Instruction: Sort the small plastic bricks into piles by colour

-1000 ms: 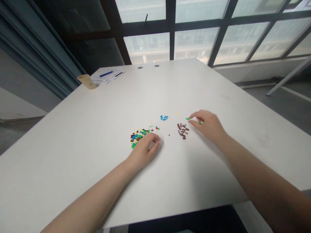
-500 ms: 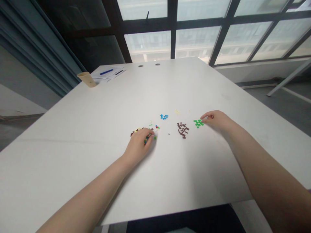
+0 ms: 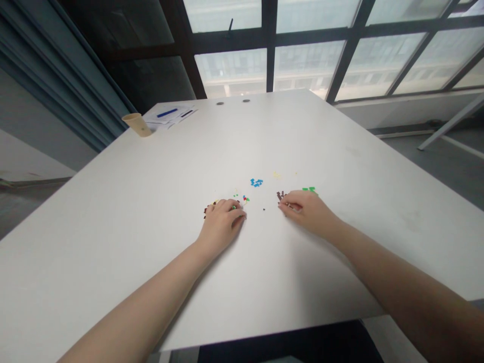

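Mixed plastic bricks (image 3: 210, 208) lay heaped beneath the left hand (image 3: 221, 227), fingers curled over them; the right hand (image 3: 307, 212), fingers nearly closed, met the dark brown pile (image 3: 280, 195); I couldn't tell if either gripped anything; the blue pile (image 3: 256, 182) and green pile (image 3: 309, 189) sat apart.

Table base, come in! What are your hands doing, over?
Left hand over the mixed pile of small bricks. Right hand at the dark brown bricks. Green bricks just beyond it.
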`<state>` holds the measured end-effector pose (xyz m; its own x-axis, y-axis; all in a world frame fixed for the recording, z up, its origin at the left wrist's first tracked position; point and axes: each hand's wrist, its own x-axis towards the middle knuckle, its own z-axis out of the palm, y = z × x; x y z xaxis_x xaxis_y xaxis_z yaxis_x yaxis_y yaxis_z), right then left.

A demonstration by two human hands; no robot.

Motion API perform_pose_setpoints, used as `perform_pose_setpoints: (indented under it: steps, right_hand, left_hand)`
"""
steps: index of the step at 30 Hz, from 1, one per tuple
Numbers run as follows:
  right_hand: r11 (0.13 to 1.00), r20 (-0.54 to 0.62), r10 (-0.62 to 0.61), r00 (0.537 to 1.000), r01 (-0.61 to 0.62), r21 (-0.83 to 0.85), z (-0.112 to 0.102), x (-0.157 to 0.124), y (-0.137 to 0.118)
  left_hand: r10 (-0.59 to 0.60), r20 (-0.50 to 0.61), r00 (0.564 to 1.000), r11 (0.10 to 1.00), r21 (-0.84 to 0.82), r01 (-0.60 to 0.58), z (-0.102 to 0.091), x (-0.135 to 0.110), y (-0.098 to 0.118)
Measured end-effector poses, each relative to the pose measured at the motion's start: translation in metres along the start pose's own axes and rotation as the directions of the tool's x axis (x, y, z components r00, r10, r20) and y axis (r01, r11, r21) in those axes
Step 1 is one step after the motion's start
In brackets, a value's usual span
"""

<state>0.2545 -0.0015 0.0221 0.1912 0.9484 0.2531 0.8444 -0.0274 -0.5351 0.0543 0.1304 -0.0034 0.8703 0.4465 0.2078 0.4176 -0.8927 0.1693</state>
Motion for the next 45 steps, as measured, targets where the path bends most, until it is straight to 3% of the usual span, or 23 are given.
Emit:
perform_pose_setpoints:
  steps: [6,11,15,21,26,34,40,42,45]
  right_hand:
    - [0.987,0.055,-0.157,0.986,0.154,0.047,0.022,-0.010,-0.018]
    - [0.984,0.031,-0.161,0.986,0.158,0.081,0.031,-0.011,-0.020]
    - [0.974,0.028,-0.130,0.991,0.123,0.191,0.039,-0.011,-0.018]
    - [0.960,-0.074,-0.079,0.994,0.096,0.263,0.045,-0.012,-0.020]
    - [0.955,-0.172,-0.197,0.965,0.228,0.189,0.045,-0.013,-0.022]
    - [0.947,-0.158,-0.299,0.941,0.313,0.075,0.046,-0.014,-0.023]
    - [0.973,-0.130,-0.233,0.964,0.231,-0.024,0.034,-0.003,-0.012]
    - [0.994,-0.165,-0.105,0.981,0.097,-0.054,0.019,0.011,0.007]
    - [0.982,-0.267,0.098,0.959,-0.136,-0.128,-0.006,0.035,0.047]
  left_hand:
    - [0.051,-0.044,0.998,0.998,-0.026,-0.052,-0.001,0.001,0.000]
    - [0.229,-0.141,0.963,0.944,-0.210,-0.255,-0.005,-0.003,0.006]
    - [0.301,-0.179,0.937,0.900,-0.271,-0.341,-0.007,-0.006,0.012]
    - [0.236,-0.187,0.954,0.909,-0.304,-0.284,-0.008,-0.007,0.016]
    - [0.178,-0.191,0.965,0.888,-0.391,-0.241,-0.006,-0.009,0.017]
    - [0.088,-0.153,0.984,0.873,-0.464,-0.150,-0.002,-0.010,0.020]
    - [0.070,-0.098,0.993,0.896,-0.432,-0.105,-0.005,-0.009,0.017]
    - [0.121,-0.070,0.990,0.905,-0.402,-0.139,-0.007,-0.009,0.017]
    - [0.292,0.002,0.956,0.886,-0.377,-0.270,-0.010,-0.009,0.019]
